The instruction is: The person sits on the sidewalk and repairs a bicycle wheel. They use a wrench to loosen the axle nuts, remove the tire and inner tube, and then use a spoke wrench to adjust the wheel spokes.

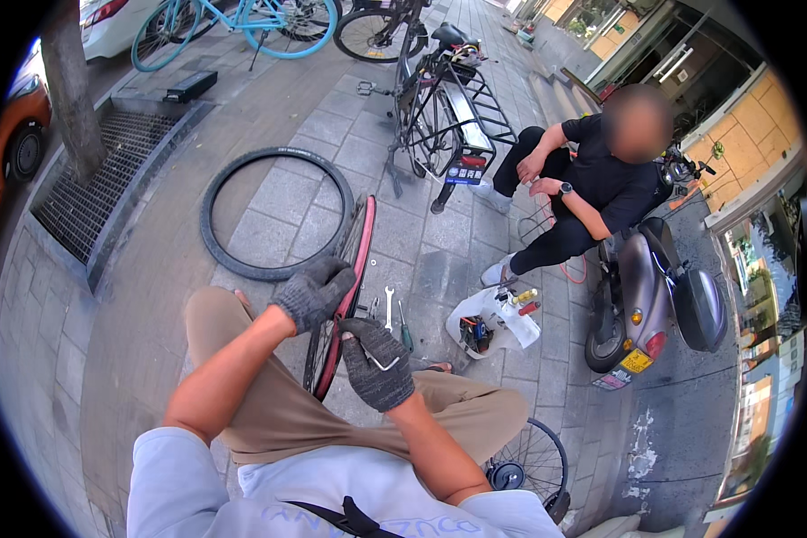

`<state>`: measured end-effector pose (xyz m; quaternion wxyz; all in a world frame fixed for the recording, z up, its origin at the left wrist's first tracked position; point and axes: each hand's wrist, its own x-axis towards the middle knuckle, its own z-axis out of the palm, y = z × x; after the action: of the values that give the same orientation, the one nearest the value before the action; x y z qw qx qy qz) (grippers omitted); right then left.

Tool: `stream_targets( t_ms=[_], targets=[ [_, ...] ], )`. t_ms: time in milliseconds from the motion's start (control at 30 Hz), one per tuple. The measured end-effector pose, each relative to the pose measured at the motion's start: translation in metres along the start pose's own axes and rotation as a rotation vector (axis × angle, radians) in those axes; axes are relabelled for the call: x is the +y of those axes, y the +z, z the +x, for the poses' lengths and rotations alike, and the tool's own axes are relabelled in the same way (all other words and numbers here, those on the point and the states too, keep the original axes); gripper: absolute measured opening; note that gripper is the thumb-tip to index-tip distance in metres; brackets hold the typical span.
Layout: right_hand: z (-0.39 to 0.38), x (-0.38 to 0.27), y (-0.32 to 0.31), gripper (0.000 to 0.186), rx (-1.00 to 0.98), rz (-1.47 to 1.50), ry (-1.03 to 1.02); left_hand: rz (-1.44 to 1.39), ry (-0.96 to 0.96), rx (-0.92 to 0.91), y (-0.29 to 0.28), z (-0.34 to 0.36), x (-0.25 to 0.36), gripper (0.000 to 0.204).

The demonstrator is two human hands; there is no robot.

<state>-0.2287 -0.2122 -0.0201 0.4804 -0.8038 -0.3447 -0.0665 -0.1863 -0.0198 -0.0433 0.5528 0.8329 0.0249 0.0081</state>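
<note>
My left hand (pixel 314 296), in a grey knit glove, grips the top of a narrow wheel with a red band (pixel 363 229), held upright between my legs. Just right of it, my gloved right hand (pixel 375 366) is closed around a small bent silver tool (pixel 387 360) against the same wheel. A loose black tire (pixel 212 222) lies on the pavers behind the wheel. A wrench (pixel 389 308) and a green-handled screwdriver (pixel 405 332) lie beside it, near a cut white plastic container of tools (pixel 493 325).
A person in black (pixel 605 193) sits at the right by a scooter (pixel 632 296). A bike frame with rack (pixel 439 117) stands ahead. Another wheel (pixel 556 453) lies at my right. Behind are a tree (pixel 72 99), a grate, parked bicycles (pixel 260 31) and cars (pixel 18 125).
</note>
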Motion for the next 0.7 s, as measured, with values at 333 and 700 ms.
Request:
stream_targets(
  t_ms=[333, 700],
  targets=[
    [0.004, 0.005, -0.007, 0.016, -0.005, 0.059, 0.046, 0.108, 0.016, 0.099, 0.019, -0.073, 0.012, 0.052],
    [0.000, -0.005, -0.014, 0.020, -0.063, -0.114, 0.061, 0.059, 0.034, 0.062, 0.027, -0.077, 0.005, 0.042]
  ],
)
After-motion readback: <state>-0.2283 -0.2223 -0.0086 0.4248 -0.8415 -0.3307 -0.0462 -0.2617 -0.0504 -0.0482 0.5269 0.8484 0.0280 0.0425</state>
